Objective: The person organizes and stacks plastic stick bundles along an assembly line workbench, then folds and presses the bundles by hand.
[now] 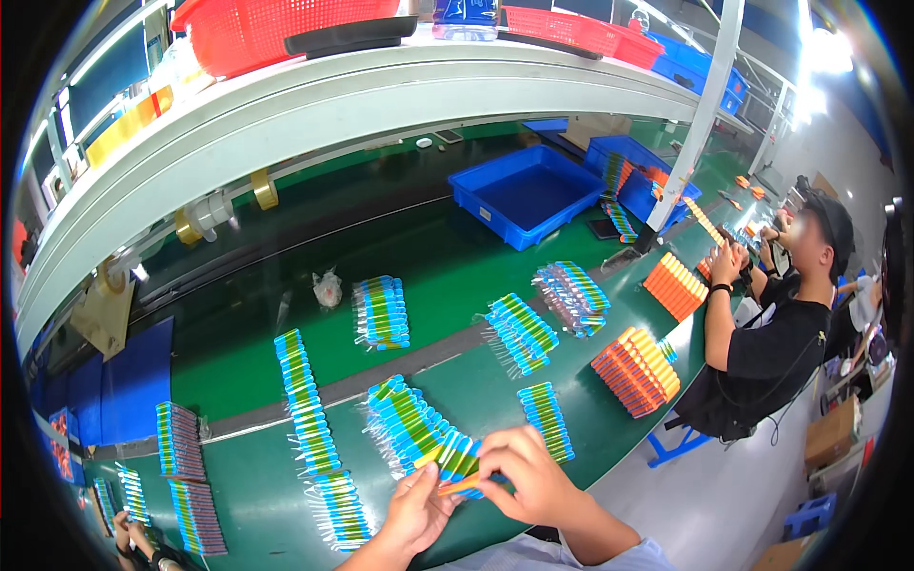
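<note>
At the near edge of the green table, my left hand (417, 514) is closed with its fingers curled and thumb raised. A small yellow-green piece (427, 459) shows at its thumb tip. My right hand (529, 476) pinches a slim orange stick (459, 486), whose other end reaches the left fingers. The fingers partly hide it. Just beyond my hands lies a fanned row of slim blue-and-green packets (405, 419) with clear ends. A shorter row of packets (546, 422) lies beside my right hand, and a long row (307, 404) runs on the left.
Stacked orange sticks (636, 373) stand to the right, near a co-worker (776, 285) in black handling similar sticks. A blue tray (526, 195) sits farther back, under a white shelf (400, 95) with red baskets. At the lower left, another person's hands (133, 538) show.
</note>
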Motion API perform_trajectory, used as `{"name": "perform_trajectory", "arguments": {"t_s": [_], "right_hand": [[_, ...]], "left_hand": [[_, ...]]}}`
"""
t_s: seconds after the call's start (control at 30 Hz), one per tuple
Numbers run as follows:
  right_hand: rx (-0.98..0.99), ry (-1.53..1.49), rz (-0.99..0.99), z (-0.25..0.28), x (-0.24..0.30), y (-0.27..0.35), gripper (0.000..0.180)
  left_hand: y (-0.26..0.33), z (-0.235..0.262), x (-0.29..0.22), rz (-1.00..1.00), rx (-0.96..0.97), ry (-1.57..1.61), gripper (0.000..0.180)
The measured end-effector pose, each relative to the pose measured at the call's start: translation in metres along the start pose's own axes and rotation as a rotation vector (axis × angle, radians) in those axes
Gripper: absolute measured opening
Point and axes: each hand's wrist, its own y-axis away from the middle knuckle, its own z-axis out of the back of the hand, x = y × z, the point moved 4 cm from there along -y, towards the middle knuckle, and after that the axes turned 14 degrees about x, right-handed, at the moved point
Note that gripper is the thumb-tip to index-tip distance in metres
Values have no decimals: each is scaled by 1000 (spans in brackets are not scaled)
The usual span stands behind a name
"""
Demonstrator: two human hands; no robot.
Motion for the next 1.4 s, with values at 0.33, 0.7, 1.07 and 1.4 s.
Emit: {"name": "perform_trajectory", "arguments": {"t_s": [0.33, 0.7, 1.07, 1.4], "right_hand": [[-59, -1212, 228, 23, -12, 36, 13], [-483, -1614, 631, 75, -50, 63, 15], [-186, -1053, -58, 23, -35, 34, 18], [-213, -488, -184, -15, -25, 4, 29]], "left_hand": [[4, 20, -21, -167, -111, -18, 35], [15, 9, -44, -395, -125, -90, 31], [23, 0, -33, -273, 49, -591, 33], [25, -7, -17, 15, 371, -578, 52]]}}
